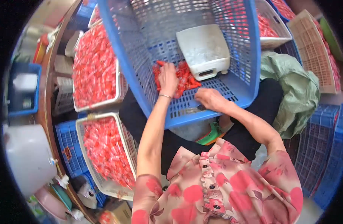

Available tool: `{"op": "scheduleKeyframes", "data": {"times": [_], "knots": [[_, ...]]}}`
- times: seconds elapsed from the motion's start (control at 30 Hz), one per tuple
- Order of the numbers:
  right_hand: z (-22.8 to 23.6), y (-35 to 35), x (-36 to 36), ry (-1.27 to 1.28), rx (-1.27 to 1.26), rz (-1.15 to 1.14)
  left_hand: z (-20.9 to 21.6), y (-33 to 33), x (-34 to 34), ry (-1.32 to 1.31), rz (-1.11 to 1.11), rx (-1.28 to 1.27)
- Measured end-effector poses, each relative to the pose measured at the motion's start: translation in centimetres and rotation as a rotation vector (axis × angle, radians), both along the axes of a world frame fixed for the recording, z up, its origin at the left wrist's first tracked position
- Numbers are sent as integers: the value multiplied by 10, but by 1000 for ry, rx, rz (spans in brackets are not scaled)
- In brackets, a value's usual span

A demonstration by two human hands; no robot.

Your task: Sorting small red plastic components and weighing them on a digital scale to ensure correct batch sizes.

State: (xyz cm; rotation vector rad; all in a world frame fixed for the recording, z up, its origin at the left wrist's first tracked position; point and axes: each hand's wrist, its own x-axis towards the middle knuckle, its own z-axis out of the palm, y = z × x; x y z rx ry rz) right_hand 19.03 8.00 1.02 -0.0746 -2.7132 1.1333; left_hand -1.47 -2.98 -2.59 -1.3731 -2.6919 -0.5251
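Note:
A big blue plastic basket (252,56) is tilted over my lap, its mouth facing me. Inside lies a small heap of red pieces in clear wrappers (184,76), beside a white flat-topped device like a weighing scale (205,44). My left hand (168,79) reaches into the heap, its fingers bent around a red wrapped piece. Close to the basket's near edge, my right hand (212,99) is closed, fingers curled under. A small dark object (201,107) shows below those fingers; whether they grip it is unclear.
At the left stand two white crates (118,84) (90,170) heaped with red wrapped pieces. A green sack (292,87) slumps beside my right knee. Blue crates (317,145) are stacked at the right, and a beige crate (309,48) stands behind the sack.

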Motion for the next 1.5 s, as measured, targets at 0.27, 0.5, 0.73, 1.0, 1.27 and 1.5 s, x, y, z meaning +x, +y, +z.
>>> {"op": "scheduleKeyframes", "data": {"times": [0.27, 0.5, 0.73, 1.0, 1.27, 1.5], "knots": [[-3, 111, -88, 274, 134, -507, -21, 19, -30, -10, 90, -521], [-97, 173, -153, -4, 836, -285, -60, 16, -8, 623, -8, -450], [-54, 137, -148, 74, 718, -236, -10, 10, -25, 77, 241, -505], [-24, 132, -90, 98, -18, -149, 46, -11, 33, -1796, 183, 691], [20, 29, 34, -129, 133, -87, 12, -38, 96, -2019, 87, 705], [24, 20, 22, -17, -297, -294, 20, -37, 103, -1905, 43, 700]]}}
